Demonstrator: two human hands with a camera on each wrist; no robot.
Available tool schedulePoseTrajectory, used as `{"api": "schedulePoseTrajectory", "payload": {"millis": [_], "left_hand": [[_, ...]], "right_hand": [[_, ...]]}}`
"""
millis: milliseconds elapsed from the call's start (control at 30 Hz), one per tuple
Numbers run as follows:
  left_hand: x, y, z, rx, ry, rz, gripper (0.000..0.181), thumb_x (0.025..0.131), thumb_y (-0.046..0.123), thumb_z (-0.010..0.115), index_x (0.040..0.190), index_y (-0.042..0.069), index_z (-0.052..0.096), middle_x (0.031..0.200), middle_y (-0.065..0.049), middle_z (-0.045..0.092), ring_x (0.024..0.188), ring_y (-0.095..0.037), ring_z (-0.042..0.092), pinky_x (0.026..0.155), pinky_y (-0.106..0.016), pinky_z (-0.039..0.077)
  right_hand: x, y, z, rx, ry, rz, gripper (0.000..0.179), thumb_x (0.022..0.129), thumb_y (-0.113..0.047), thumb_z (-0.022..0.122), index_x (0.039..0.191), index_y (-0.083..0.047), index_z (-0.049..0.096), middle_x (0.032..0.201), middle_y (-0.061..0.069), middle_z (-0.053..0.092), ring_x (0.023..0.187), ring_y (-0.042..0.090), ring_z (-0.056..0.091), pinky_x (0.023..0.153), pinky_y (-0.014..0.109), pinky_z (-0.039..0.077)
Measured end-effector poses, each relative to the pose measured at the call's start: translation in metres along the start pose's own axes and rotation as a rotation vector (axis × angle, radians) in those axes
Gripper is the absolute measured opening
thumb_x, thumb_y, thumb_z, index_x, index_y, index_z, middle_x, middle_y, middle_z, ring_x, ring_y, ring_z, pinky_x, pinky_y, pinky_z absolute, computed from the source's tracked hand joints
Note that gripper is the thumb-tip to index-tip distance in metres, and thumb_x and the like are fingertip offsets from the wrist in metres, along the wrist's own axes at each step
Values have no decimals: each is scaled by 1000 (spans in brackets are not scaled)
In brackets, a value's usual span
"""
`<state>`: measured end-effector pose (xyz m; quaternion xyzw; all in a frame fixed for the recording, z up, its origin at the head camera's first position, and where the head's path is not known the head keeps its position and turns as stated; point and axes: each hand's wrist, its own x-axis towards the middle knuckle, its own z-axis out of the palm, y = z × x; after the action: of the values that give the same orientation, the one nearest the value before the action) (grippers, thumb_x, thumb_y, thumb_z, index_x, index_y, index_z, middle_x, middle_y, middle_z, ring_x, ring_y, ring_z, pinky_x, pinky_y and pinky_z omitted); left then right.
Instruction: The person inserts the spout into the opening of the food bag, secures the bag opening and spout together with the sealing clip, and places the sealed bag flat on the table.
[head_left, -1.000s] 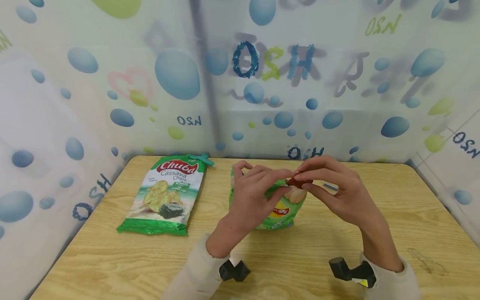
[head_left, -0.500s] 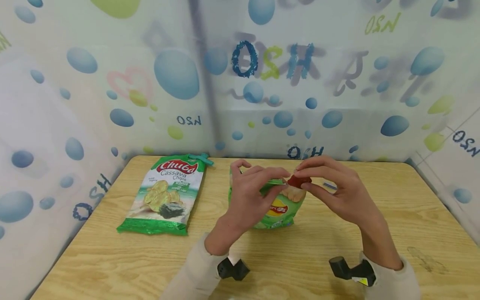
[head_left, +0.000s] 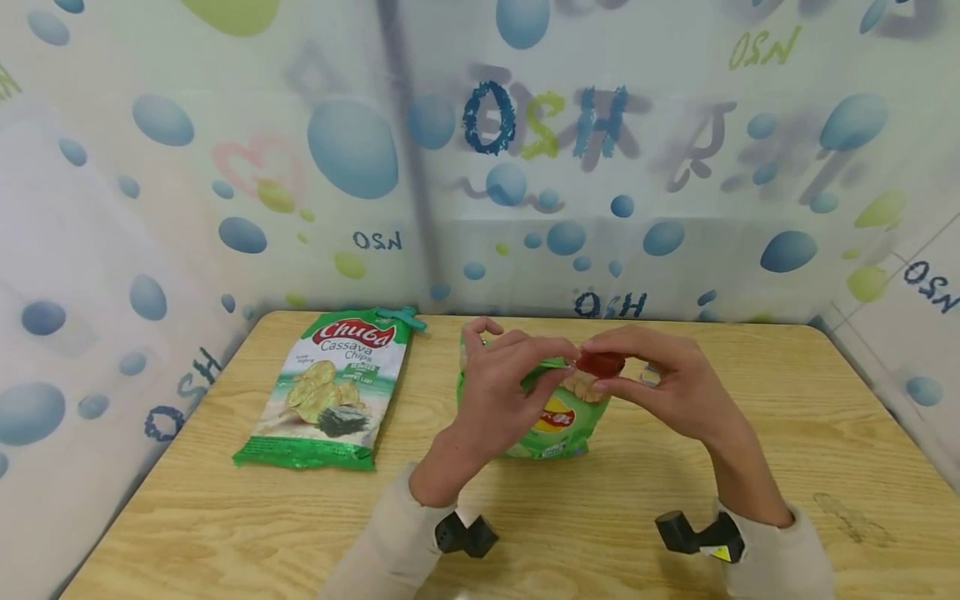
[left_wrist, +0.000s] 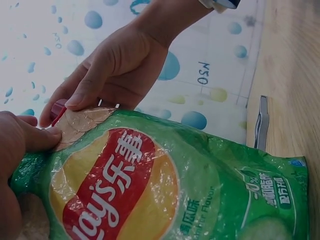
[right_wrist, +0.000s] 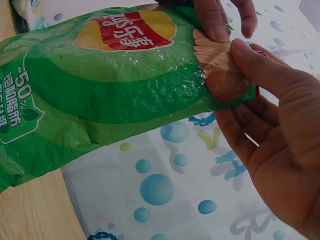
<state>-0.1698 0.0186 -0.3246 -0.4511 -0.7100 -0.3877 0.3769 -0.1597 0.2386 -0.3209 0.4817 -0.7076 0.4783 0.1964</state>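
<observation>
A green Lay's chip bag (head_left: 555,417) stands on the table with its top edge held up between both hands. The left hand (head_left: 498,392) pinches the top edge on its left side. At the other side the right hand (head_left: 678,383) pinches the top corner between thumb and fingers. A dark red piece (head_left: 600,364) shows between the right thumb and fingers; the red also shows along the bag's top edge in the wrist views. Printed chips (right_wrist: 220,65) lie just below the fingertips. The far side of the top edge is hidden.
A Chuba cassava chips bag (head_left: 330,392) lies flat at the left, with a teal clip (head_left: 402,318) across its top corner. Behind the right hand, a slim grey-blue bar (left_wrist: 262,122) lies on the wooden table (head_left: 262,533). A patterned curtain stands behind.
The right hand's fingers have shifted slightly left and lower along the top edge, with the thumb and fingers farther apart. More red shows between them. The left hand has barely moved.
</observation>
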Motion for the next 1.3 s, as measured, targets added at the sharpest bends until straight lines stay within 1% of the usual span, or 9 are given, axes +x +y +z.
{"api": "schedulePoseTrajectory", "payload": {"millis": [167, 333, 467, 567, 667, 767, 900, 1100, 1300], "left_hand": [[1, -1, -1, 34, -34, 19, 19, 82, 14, 77, 100, 14, 72, 93, 4, 71, 87, -10, 60, 82, -49, 26], [2, -3, -5, 91, -92, 33, 16, 81, 21, 78, 95, 19, 74, 87, 7, 70, 88, -11, 59, 78, -47, 27], [2, -4, -7, 79, -113, 20, 14, 80, 23, 79, 93, 19, 75, 84, 8, 71, 84, -7, 61, 77, -46, 25], [1, -4, -7, 74, -114, 21, 14, 81, 22, 78, 94, 19, 76, 84, 8, 71, 82, -7, 61, 77, -46, 25], [1, -4, -6, 87, -113, 46, 12, 82, 20, 77, 94, 20, 76, 84, 8, 71, 81, -7, 62, 75, -46, 25], [1, -5, -5, 89, -113, 66, 12, 84, 17, 75, 95, 20, 77, 86, 8, 72, 83, -7, 64, 74, -46, 24], [1, -4, -4, 75, -103, 72, 11, 87, 14, 72, 95, 20, 78, 88, 7, 72, 86, -7, 65, 73, -46, 23], [0, -2, -3, 87, -79, 83, 13, 90, 12, 68, 93, 20, 78, 82, 7, 71, 82, -7, 65, 73, -47, 23], [0, -3, -1, 100, -50, 95, 15, 89, 8, 68, 92, 19, 78, 82, 6, 71, 80, -8, 65, 73, -48, 22]], "right_hand": [[-6, 10, -1, 25, 11, -2, 35, 85, -8, 69, 117, 6, 62, 108, 14, 65, 96, 16, 62, 77, 23, 50], [-5, 9, -2, 78, 3, -12, 34, 84, -5, 69, 116, 8, 62, 110, 15, 64, 99, 17, 61, 79, 24, 50], [-2, 5, -1, 99, 1, -34, 33, 85, -4, 69, 114, 9, 62, 109, 15, 65, 100, 17, 61, 81, 24, 50], [-2, 5, -1, 108, 2, -43, 33, 85, -4, 69, 114, 10, 62, 110, 15, 65, 100, 17, 61, 81, 24, 50], [0, 1, -1, 114, 3, -48, 32, 85, -4, 69, 114, 10, 62, 110, 15, 65, 100, 18, 61, 81, 23, 49], [3, -6, 0, 118, 6, -49, 31, 85, -3, 68, 113, 10, 62, 109, 16, 65, 100, 18, 61, 81, 23, 49], [5, -10, 0, 110, 5, -40, 31, 85, -3, 69, 113, 9, 62, 109, 15, 65, 99, 17, 61, 80, 23, 49], [3, -7, -1, 39, -5, -46, 31, 86, -7, 69, 114, 7, 63, 108, 14, 65, 96, 16, 61, 79, 22, 48], [10, -16, 0, -11, -12, -55, 32, 88, -9, 68, 115, 8, 62, 107, 17, 65, 92, 16, 61, 78, 22, 48]]}}
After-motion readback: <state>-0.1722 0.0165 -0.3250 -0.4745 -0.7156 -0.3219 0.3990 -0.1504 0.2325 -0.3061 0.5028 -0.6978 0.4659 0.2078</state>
